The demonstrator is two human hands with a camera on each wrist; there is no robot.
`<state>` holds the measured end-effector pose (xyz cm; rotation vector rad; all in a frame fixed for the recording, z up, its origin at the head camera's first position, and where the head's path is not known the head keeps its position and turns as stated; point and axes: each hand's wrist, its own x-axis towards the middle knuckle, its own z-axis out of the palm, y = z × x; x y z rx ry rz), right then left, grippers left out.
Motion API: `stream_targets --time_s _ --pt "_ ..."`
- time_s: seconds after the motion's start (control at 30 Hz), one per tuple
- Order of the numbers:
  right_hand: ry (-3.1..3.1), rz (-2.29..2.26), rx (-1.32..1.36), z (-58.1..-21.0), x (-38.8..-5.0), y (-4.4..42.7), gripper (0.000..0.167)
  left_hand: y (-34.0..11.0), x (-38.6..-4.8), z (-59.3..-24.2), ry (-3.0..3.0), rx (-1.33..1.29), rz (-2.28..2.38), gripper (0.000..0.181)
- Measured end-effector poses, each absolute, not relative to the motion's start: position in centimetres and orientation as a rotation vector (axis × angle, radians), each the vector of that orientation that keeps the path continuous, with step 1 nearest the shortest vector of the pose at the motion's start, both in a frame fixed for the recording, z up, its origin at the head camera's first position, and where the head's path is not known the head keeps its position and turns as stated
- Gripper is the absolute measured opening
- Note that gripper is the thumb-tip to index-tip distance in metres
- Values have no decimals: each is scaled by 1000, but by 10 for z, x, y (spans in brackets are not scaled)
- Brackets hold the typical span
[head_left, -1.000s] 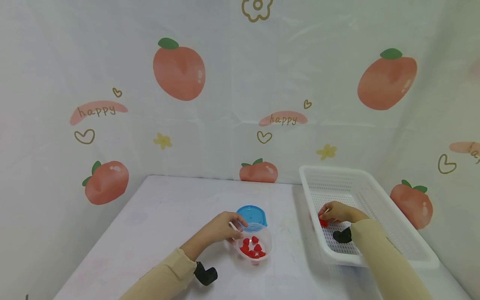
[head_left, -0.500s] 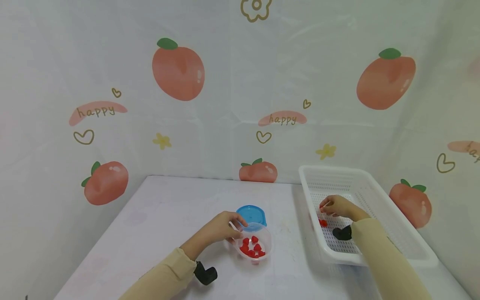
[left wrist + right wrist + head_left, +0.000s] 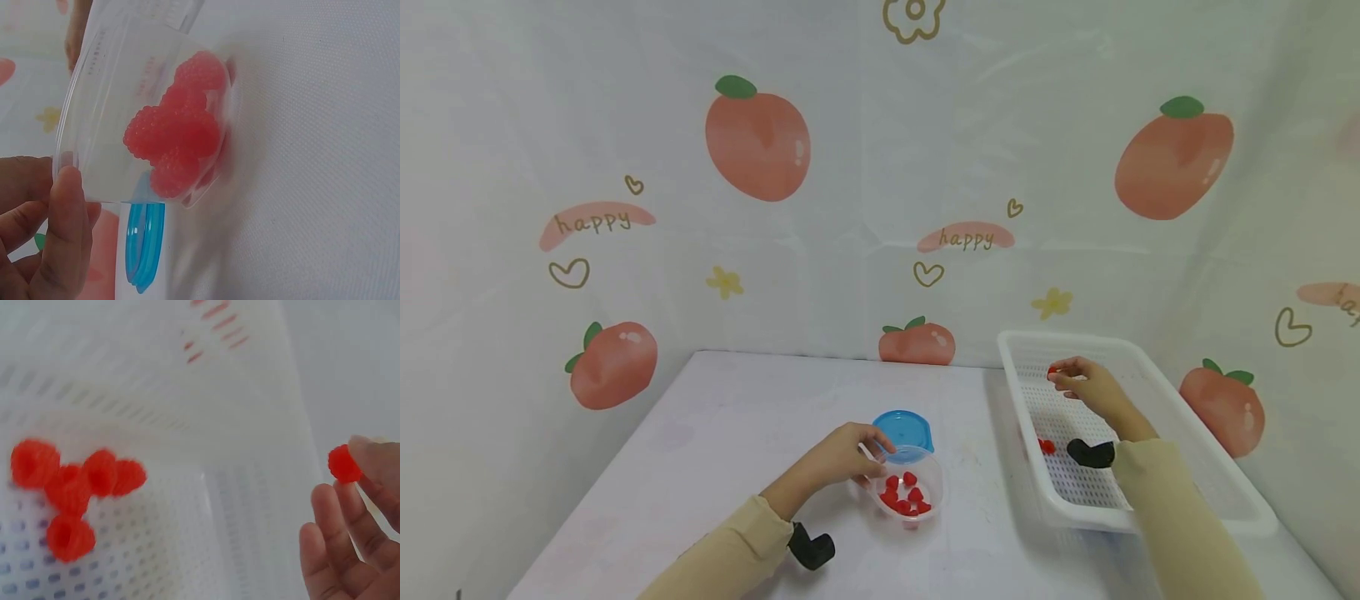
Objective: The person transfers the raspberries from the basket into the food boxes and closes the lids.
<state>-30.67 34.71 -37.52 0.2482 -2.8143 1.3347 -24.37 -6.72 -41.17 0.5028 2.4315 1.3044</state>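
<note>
With thumb and fingers, my left hand pinches the rim of a clear plastic tub. Several red raspberries lie at the bottom of that tub. My right hand holds a single raspberry between thumb and fingertips, raised above the white perforated basket. Below it, more raspberries sit clustered on the basket floor near its left wall. Behind the tub lies a round blue lid, flat on the table.
The white table runs back to a curtain printed with fruit and the word "happy". The basket's raised wall stands to the right of the tub. Each wrist carries a black strap-on piece.
My right hand has lifted a raspberry from the basket's left side and moved it up toward the far end. The left hand and the tub have stayed in place.
</note>
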Motion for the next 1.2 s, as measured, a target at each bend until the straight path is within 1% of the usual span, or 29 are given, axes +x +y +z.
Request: stream_targets --time_s 0.17,0.27,0.33,0.47,0.53,0.67,0.9,1.03,1.2 --pt "-2629 1412 205 -363 -301 338 49 -67 -244 -412 2432 503 1301 26" --pt "-2483 1495 190 -356 -297 330 47 -67 -244 -411 2429 501 1305 26" --pt "-2374 1564 189 -352 -295 324 40 -67 -244 -411 2427 497 1307 26" --pt "-2110 1772 234 -346 -290 309 19 -66 -244 -411 2428 491 1306 26" --pt "-2000 1849 278 -342 -287 301 14 -66 -243 -411 2429 488 1304 26" --pt "-1902 1908 382 -337 -281 286 17 -66 -243 -410 2431 486 1301 26" --pt "-1921 1907 529 -331 -265 255 19 -67 -243 -411 2434 492 1304 26" --pt "-1913 1927 611 -333 -257 238 21 -67 -243 -411 2429 488 1309 26" --pt "-1942 1934 643 -342 -247 219 20 -67 -243 -411 2428 489 1309 26"
